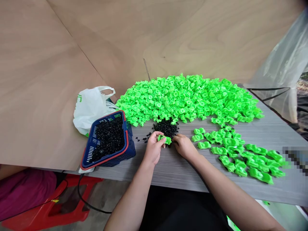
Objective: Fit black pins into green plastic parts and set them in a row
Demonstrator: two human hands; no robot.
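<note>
My left hand (154,147) is closed on a bright green plastic toy car body (165,139), held just above the table between thumb and fingers. Close beside it, my right hand (184,146) has its fingers curled together at the near edge of a pile of black wheel axles (167,127). Whatever its fingertips pinch is too small and hidden to tell. A few loose axles (146,139) lie left of the pile. To the right, green toy cars (231,141) lie in loose rows, some showing black wheels.
A large heap of green car bodies (192,96) lies against the plywood wall (168,38). On the left stands a blue basket (131,141) of black axles, with a white plastic bag (93,107) behind it. Below is a red stool (72,208); another person's magenta clothing (26,192) shows beside it.
</note>
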